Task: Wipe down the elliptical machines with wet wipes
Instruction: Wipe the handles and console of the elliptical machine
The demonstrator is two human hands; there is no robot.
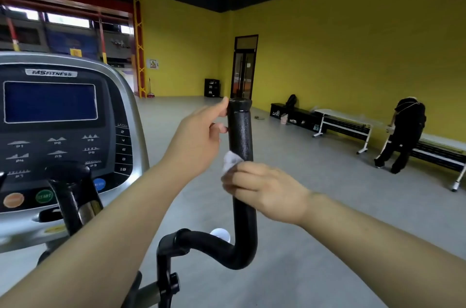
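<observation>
Gripping the upright black handlebar (240, 131) on the right side of the elliptical machine (133, 106) with both hands. Right hand (259, 189) curled round the bar about midway up, clamping a crumpled white wet wipe (230, 160) against it, a wad of the wipe poking out just above the fingers. Left hand (201, 131) higher, at the bar's top end, pinching it lightly from the left between thumb near the cap and a fingertip lower down. Below the right hand, a bend leftward into a black clamp (171, 242). At the machine's left, a grey console (50, 102) with a dark blue screen and program buttons. Well apart, along the yellow wall (353, 43), low benches (345, 121) and a person in black (406, 131) bent over one.
</observation>
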